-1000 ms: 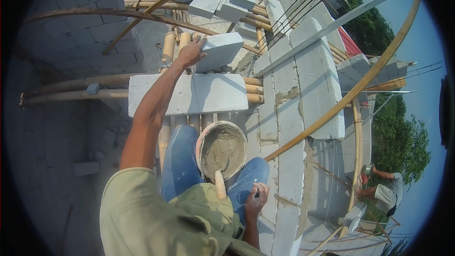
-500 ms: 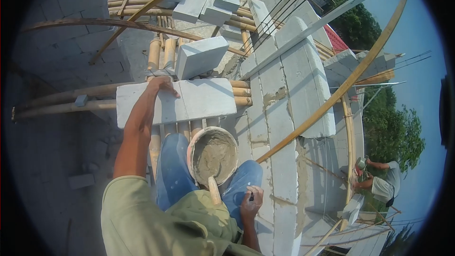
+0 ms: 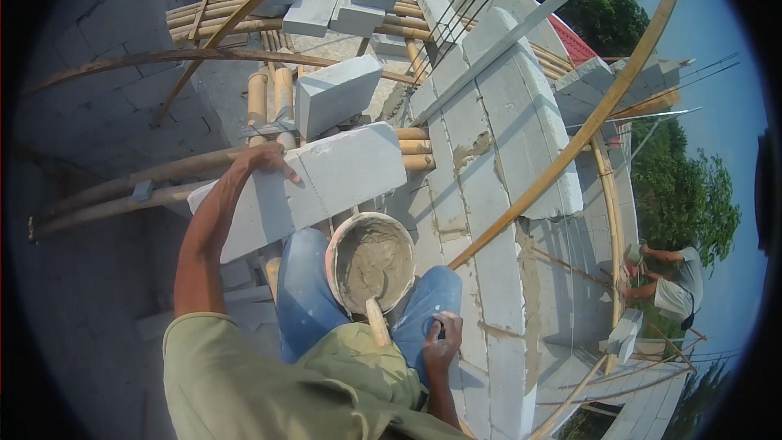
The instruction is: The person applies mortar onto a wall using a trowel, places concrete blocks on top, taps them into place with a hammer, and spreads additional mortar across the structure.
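Note:
My left hand point(image 3: 270, 161) grips the far edge of a long white lightweight concrete block point(image 3: 326, 179), which lies slanted across the bamboo poles in front of me. A thin line runs across the block's face. My right hand point(image 3: 442, 342) rests by my right knee, fingers curled around a small dark object whose kind I cannot make out. Between my knees sits a bucket point(image 3: 331, 265) of grey mortar point(image 3: 376, 257), with a wooden-handled tool point(image 3: 377, 322) standing in it; the tool's head is buried.
Another white block point(image 3: 338, 94) stands just beyond, and several blocks point(image 3: 318, 2) lie on bamboo poles farther off. To my right runs a block wall point(image 3: 489, 220), crossed by a long wooden pole point(image 3: 562, 167). A co-worker point(image 3: 672, 281) bends at the far right.
The long block has turned under my left hand, its left end swinging nearer to me. My right hand keeps its curled hold by the knee. The whole view has shifted slightly.

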`<state>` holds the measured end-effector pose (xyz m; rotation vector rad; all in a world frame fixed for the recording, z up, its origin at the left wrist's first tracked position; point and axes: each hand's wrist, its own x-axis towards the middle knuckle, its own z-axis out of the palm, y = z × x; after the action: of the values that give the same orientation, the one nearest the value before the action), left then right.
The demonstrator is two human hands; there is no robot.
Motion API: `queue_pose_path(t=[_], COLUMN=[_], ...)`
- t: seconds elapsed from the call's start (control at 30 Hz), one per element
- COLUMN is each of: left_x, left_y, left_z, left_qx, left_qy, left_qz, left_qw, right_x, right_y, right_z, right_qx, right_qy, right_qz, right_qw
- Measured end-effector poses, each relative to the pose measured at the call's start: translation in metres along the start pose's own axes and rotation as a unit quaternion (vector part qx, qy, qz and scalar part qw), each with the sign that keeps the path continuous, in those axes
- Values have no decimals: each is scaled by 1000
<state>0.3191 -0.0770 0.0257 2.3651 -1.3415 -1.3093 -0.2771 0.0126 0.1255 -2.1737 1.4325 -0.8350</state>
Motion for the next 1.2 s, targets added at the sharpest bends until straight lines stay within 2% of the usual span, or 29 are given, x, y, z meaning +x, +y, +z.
queue_pose_path(t=[0.1,0.17,0.2,0.23,0.27,0.37,0.43,0.47,0.53,0.57,0.63,0.77,0.83,0.87,1.0,1.03,1.1,1.13,1.17,1.2], left_x=[-19,-21,-53,-16,-18,-92,-116,-119,-122,-126,-158,-199,-226,-341,-325,-324,-334,-348,-360,-369], left_y=[-3,3,28,-2,6,75,95,91,93,98,122,140,154,250,261,258,273,294,315,332], left_z=[10,7,0,16,20,33,44,51,60,57,41,9,-9,-1,-16,-20,-21,-16,-12,-6], left_qx=[-42,-133,-159,-160,-42,-51,96,106,156,163,212,280,344,385,385,380,374,406,435,434], left_qy=[40,-23,32,47,125,158,266,266,366,367,340,349,390,336,339,342,353,339,324,331], left_qz=[20,87,131,153,86,131,97,107,155,163,89,133,190,258,286,290,291,353,412,404], left_qw=[998,987,978,974,988,977,954,952,904,901,912,884,833,820,809,809,807,772,732,734], right_x=[2,2,5,5,3,-4,-7,-8,-10,-9,-9,-13,-8,-3,29,37,55,59,61,59], right_y=[3,2,0,-2,-2,1,2,2,4,5,8,12,0,-8,-50,-62,-81,-83,-82,-82], right_z=[9,4,-1,-6,-9,-14,-15,-16,-19,-20,-22,-23,-32,-36,-72,-89,-122,-133,-145,-156], right_qx=[4,-1,11,26,18,44,85,88,98,101,111,151,179,185,116,120,14,17,-36,-88], right_qy=[31,92,63,30,60,75,77,90,74,84,96,107,92,100,81,81,79,78,62,47], right_qz=[-9,13,12,14,34,34,29,36,43,46,16,34,53,57,-83,-84,-186,-194,-204,-213], right_qw=[999,996,998,999,997,996,993,991,991,990,989,982,978,976,987,986,979,978,976,972])
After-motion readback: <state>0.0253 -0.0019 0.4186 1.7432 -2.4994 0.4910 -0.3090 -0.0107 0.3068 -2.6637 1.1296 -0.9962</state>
